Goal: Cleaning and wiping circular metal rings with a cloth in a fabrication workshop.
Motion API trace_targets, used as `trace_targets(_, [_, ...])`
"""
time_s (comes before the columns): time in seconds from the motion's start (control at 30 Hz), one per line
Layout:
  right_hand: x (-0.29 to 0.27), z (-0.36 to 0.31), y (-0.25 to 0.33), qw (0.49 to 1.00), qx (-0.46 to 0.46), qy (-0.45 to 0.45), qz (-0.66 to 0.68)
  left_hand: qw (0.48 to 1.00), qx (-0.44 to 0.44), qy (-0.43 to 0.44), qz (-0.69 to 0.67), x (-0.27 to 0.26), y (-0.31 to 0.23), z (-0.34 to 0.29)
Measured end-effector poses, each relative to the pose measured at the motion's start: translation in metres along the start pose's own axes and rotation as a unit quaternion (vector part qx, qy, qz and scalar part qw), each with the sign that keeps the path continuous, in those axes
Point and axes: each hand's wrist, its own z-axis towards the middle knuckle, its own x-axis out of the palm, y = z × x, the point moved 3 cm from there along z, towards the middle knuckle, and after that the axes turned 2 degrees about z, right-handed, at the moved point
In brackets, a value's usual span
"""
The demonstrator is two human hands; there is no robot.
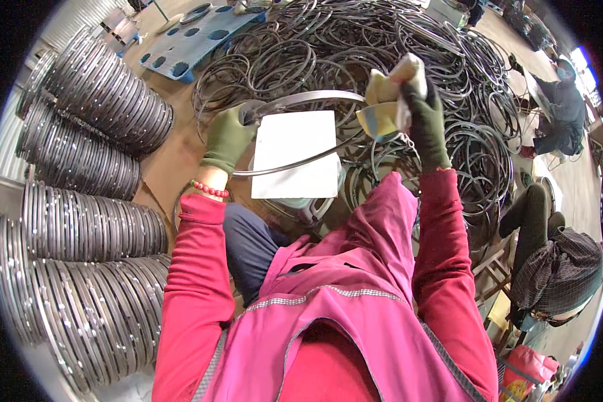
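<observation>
My left hand, in an olive-green glove, is closed round the left side of a grey metal hoop. The hoop is tilted above a white square board, which lies on a low stool in front of my knees. My right hand, gloved too, is closed on a bunched white and yellow rag with bluish patches. The rag covers the right side of the hoop; whether it wraps round it or only presses on it I cannot tell.
Tall stacks of metal hoops stand on my left. Beyond the stool spreads a big tangled heap of loose hoops. A blue plastic pallet lies at the far left. People work on the right, beside a wooden stool.
</observation>
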Motion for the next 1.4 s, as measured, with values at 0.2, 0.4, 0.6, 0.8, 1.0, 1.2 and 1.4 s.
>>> trace_targets(0.2, [0.066,-0.008,-0.022,0.921,-0.165,0.228,-0.269,1.0,-0.005,-0.005,-0.015,0.003,-0.006,-0.006])
trace_targets(0.4, [0.055,0.015,-0.021,0.913,-0.054,0.328,-0.235,1.0,0.0,0.013,-0.008,0.003,0.002,-0.011])
trace_targets(0.6, [0.063,0.003,-0.014,0.881,-0.126,0.361,-0.28,1.0,0.006,0.005,-0.009,-0.01,-0.003,-0.016])
trace_targets(0.8, [0.029,0.021,-0.088,0.932,-0.126,0.234,-0.245,0.988,0.117,-0.086,-0.059,0.016,-0.013,-0.011])
trace_targets(1.0, [0.097,-0.036,-0.004,0.816,-0.153,0.265,-0.49,0.987,0.139,-0.053,-0.055,-0.017,0.001,-0.024])
trace_targets(1.2, [0.131,-0.037,0.024,0.755,-0.196,0.279,-0.56,0.965,0.222,0.017,-0.14,-0.005,-0.059,-0.007])
trace_targets(1.4, [0.165,-0.046,0.018,0.722,-0.221,0.294,-0.586,0.993,0.105,-0.043,0.018,0.006,-0.028,-0.004])
